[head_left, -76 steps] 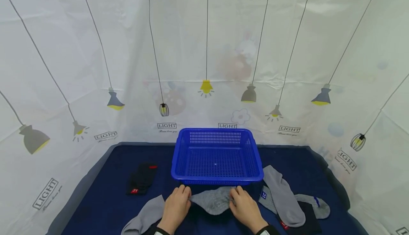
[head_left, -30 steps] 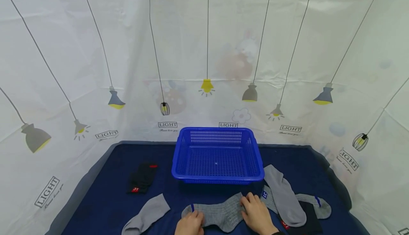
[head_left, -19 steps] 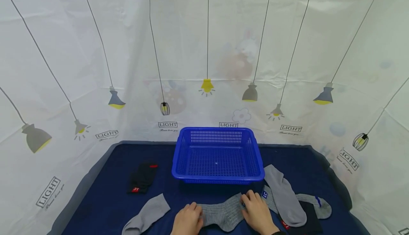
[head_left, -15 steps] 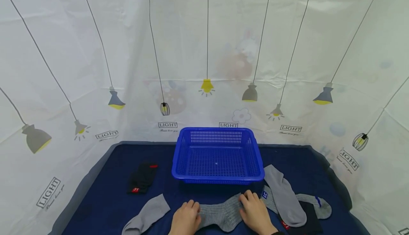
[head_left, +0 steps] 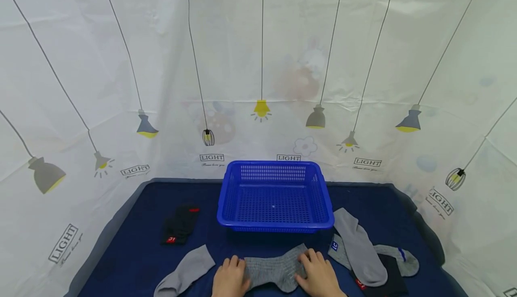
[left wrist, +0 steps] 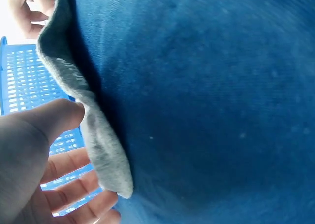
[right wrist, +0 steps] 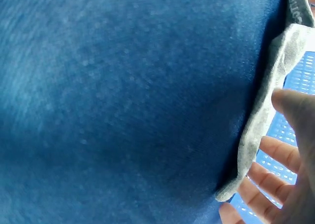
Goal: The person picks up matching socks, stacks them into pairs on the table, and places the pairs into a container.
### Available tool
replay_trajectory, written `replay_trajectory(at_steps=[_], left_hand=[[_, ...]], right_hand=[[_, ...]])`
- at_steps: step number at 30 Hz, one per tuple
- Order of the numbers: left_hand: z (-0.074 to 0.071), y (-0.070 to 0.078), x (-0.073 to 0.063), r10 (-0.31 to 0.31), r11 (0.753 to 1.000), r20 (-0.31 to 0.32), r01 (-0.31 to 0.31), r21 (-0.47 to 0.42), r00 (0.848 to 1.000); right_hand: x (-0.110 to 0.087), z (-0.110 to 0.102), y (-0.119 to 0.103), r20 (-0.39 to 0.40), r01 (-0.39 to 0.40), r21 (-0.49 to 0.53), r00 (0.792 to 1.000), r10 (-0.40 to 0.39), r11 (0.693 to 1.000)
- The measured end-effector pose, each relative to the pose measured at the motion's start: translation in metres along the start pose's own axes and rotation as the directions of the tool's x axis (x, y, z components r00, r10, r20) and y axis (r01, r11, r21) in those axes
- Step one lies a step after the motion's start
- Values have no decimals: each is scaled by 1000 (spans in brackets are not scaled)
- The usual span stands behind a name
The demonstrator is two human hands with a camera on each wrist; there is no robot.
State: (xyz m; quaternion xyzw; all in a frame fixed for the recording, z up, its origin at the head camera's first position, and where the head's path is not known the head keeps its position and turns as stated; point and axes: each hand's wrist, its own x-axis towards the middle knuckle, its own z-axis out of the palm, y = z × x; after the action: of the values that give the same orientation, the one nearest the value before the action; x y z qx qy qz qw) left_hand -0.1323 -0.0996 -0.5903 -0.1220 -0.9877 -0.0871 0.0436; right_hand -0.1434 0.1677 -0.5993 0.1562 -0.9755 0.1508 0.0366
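A grey ribbed sock [head_left: 272,270] lies flat on the dark blue cloth, just in front of the blue basket. Fingers of my left hand [head_left: 231,277] rest on its left end; in the left wrist view they are spread, with the thumb [left wrist: 69,113] at the sock's edge. At the other end my right hand [head_left: 320,273] touches the sock, its fingers [right wrist: 275,184] apart and loosely bent. Pale lettering shows on a darker part of the sock [right wrist: 295,10] in the right wrist view. Each hand covers part of the end it touches.
The blue basket [head_left: 274,226] stands behind the hands. A lighter grey sock [head_left: 186,270] lies at left, with black red-marked socks [head_left: 179,225] beyond it. To the right, a light grey sock [head_left: 359,250] overlaps a grey sock [head_left: 397,259] and a black one [head_left: 389,279].
Earlier both hands held the grey sock raised near the basket; now it lies on the cloth. Lately my left hand has slid left off its top, and my right hand has shifted slightly.
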Motion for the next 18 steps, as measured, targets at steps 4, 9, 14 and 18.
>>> replay_trajectory(at_steps=[4,9,14,18], left_hand=[[0,-1,0,-20,1000,57,20,8,998],[-1,-3,2,-17,1000,113,18,-12,993],[-1,-5,5,5,1000,107,-4,-12,994],[-2,-6,6,11,1000,93,-12,9,996]], right_hand=[[1,1,0,46,-18,-13,999,18,1000],[2,1,1,102,-28,-35,994,32,999],[1,1,3,131,-26,-52,991,33,998],[0,2,4,116,-10,-56,993,16,998]])
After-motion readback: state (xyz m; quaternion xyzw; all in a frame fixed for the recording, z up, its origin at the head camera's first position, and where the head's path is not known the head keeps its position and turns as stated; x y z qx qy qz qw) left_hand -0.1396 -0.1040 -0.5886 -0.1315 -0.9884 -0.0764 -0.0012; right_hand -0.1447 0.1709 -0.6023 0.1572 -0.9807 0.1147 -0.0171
